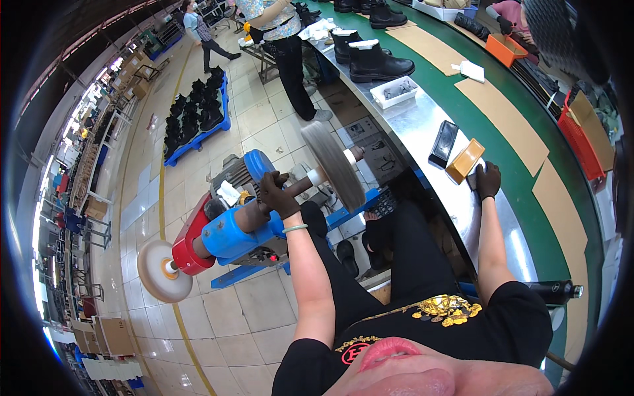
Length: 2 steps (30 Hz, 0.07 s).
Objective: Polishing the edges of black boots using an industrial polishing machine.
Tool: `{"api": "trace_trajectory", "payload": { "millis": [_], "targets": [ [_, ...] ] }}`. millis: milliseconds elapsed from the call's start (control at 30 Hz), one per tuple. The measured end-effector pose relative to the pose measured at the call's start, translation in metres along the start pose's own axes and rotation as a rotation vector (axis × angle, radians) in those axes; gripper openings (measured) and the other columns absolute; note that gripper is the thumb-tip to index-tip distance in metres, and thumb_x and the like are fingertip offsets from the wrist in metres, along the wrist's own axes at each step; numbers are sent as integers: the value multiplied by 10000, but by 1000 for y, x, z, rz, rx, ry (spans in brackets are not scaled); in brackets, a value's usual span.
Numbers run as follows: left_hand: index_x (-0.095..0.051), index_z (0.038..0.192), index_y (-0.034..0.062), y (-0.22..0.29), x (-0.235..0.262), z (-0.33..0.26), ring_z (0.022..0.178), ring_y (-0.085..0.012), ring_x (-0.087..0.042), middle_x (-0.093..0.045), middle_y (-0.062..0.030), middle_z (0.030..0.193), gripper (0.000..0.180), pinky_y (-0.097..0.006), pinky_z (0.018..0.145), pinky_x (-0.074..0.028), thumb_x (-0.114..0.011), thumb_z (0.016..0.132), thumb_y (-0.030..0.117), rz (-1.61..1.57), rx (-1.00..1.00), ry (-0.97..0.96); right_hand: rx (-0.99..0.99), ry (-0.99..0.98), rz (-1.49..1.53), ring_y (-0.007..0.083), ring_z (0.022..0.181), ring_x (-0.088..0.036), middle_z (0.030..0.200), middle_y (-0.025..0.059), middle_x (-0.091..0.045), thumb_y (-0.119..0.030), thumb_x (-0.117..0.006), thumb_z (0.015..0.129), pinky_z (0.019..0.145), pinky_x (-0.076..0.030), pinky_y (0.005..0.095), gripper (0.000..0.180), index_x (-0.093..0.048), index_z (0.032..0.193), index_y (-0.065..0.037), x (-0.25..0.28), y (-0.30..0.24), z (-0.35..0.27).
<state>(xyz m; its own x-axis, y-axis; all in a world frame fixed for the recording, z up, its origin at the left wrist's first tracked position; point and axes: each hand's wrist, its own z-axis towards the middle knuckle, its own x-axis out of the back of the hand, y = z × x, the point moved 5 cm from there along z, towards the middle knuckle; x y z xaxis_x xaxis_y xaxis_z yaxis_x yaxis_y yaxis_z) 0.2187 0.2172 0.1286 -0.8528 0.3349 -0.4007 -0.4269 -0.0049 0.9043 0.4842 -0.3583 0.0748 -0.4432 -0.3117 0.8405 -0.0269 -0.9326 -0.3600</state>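
Observation:
My left hand [277, 194], in a dark brown glove, is closed around the shaft [302, 185] of a blue and red polishing machine [238, 234]. A broad grey buffing wheel [333, 165] is on the shaft end beyond that hand. A pale round wheel [165, 270] is on the machine's other end. On the metal table edge, my right hand [487, 179], gloved alike, is closed beside an amber-coloured block [465, 161]. A small greyish thing shows at its fingers; its kind is unclear. A black oblong block [443, 143] lies left of the amber one.
Black boots [378, 63] and a white tray [395, 92] stand farther up the table. Brown cardboard strips [505, 122] lie along the green belt [492, 142]. Orange bins [505, 49] and a person's gloved hand are across it. A blue pallet [198, 135] of dark footwear is on the floor; a person [284, 56] stands nearby.

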Motion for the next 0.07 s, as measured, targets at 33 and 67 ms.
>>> {"api": "trace_trajectory", "payload": {
  "millis": [33, 67],
  "targets": [
    [-590, 901, -9, 1, -1, -1, 712, -205, -610, -614, -112, 786, 316, -336, 704, -476, -477, 940, 283, -19, 1, 15, -2, -9, 0, 338, 1004, -572, 1069, 172, -614, -360, -586, 814, 892, -452, 425, 410, -646, 1068, -44, 0, -1, 0],
    [-598, 884, -11, 2, -2, -2, 691, -196, -599, -616, -117, 750, 315, -333, 695, -466, -473, 936, 274, -39, 2, 30, -4, -17, 0, 336, 1006, -572, 1069, 171, -615, -364, -587, 813, 894, -452, 424, 413, -646, 1069, -44, 0, -2, 0]
  ]
}}
